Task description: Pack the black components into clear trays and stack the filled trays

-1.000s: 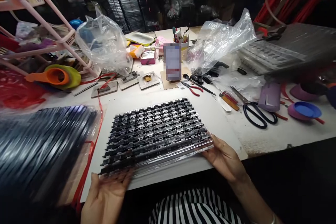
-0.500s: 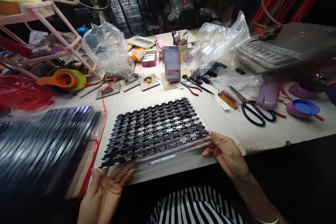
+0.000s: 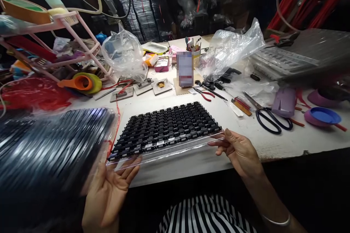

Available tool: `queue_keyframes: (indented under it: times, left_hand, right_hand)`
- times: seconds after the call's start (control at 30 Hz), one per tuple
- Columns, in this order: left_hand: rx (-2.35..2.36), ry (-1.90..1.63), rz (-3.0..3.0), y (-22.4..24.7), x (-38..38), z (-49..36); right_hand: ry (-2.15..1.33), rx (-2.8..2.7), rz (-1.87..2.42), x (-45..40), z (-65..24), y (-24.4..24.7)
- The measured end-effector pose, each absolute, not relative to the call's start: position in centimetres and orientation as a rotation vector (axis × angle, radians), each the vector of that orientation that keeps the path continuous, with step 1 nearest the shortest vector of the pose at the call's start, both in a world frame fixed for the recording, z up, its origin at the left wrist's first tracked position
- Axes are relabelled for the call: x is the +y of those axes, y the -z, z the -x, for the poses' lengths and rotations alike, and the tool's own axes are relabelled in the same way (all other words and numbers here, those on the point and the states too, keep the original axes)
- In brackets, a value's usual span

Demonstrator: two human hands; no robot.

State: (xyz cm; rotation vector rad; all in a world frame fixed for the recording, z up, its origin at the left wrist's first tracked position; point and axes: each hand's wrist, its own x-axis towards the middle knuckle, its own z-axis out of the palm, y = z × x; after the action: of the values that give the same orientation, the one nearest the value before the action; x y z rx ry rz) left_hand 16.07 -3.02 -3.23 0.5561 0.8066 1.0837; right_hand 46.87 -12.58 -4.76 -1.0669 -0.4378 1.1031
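A clear plastic tray (image 3: 175, 149) carries rows of small black parts (image 3: 169, 123) with pale pins. My left hand (image 3: 109, 189) grips its near left corner, thumb on top and fingers beneath. At the near right corner my right hand (image 3: 240, 153) pinches the tray between thumb and fingers. The tray's near edge is tilted up off the table. Left of it lies a stack of dark trays (image 3: 54, 145) wrapped in shiny plastic, close to my left hand.
Behind the tray are red-handled pliers (image 3: 205, 94) and a phone-like screen (image 3: 185, 69), blurred out. Scissors (image 3: 269, 114) and a blue-lidded purple pot (image 3: 324, 116) lie to the right. A pink rack (image 3: 91, 54) and a clear plastic bag (image 3: 124, 52) stand at the back left.
The tray's near edge has risen a little, with both hands still holding it. The camera view has shifted slightly, so the surroundings sit further right.
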Motion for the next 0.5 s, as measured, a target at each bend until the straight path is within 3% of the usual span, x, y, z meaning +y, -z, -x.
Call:
queue_keyframes:
  times: [0.5]
  left_hand:
    - [0.757,-1.116,-0.59,2.6,-2.72,-16.23]
  right_hand:
    - [-1.078,-0.375,1.013,-12.13,-46.75,4.5]
